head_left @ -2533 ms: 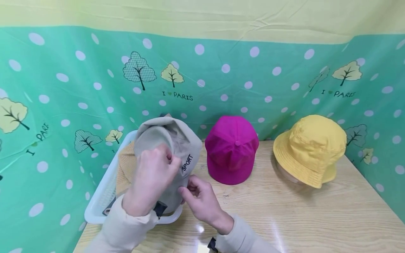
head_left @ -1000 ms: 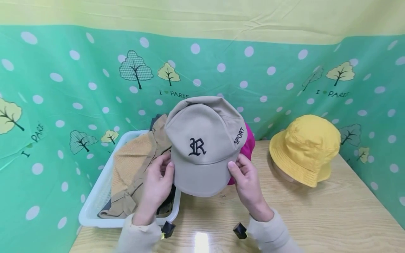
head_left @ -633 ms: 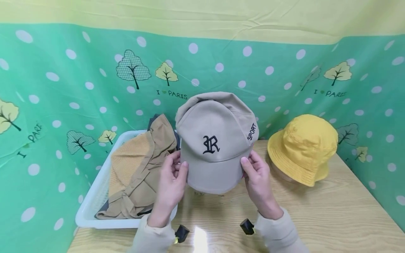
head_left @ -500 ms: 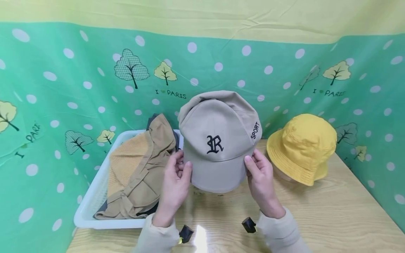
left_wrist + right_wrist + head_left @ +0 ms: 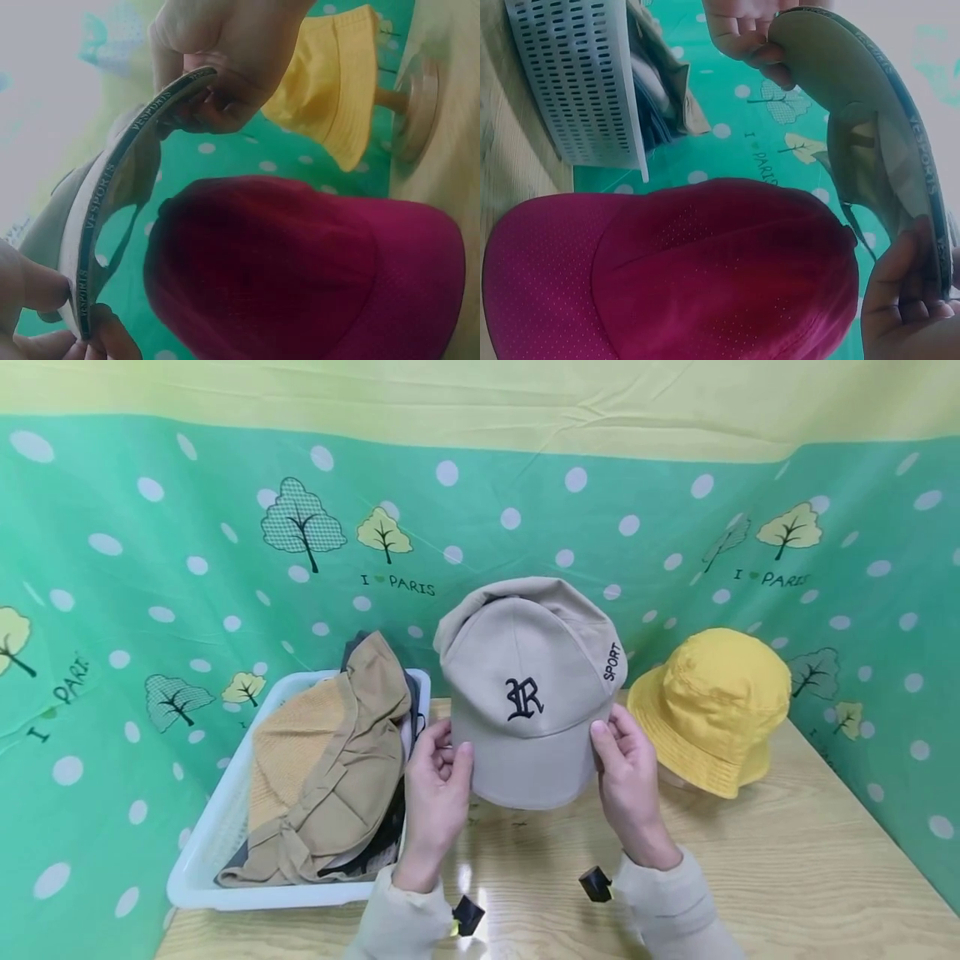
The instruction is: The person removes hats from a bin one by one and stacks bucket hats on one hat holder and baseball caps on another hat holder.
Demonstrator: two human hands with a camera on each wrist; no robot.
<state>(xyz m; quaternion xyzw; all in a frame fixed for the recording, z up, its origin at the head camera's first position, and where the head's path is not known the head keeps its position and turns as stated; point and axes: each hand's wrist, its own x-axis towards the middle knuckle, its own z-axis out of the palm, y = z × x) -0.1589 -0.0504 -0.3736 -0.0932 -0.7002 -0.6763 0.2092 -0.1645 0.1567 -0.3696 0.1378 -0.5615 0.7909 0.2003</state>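
Note:
A grey cap [image 5: 525, 710] with a black letter emblem and "SPORT" on its side is held upright, brim down, between both hands. The left hand [image 5: 438, 793] pinches one side of its brim, thumb in front. On the other side the right hand [image 5: 628, 772] grips the brim in the same manner. From the wrist views the inner band shows, with the magenta cap [image 5: 300, 270] standing beyond and below, apart from the grey one. That magenta cap [image 5: 675, 270] is hidden behind the grey cap in the head view.
At the left a pale blue basket [image 5: 225, 897] holds a tan hat [image 5: 352, 777] and dark items. A yellow bucket hat [image 5: 720, 702] sits on a wooden stand [image 5: 420, 109] at the right. Behind the wooden table [image 5: 787, 860] hangs a green dotted cloth [image 5: 480, 527].
The grey cap has left the basket and moved right, in front of the magenta cap. Both hands now hold its brim sides, and its front faces the head camera.

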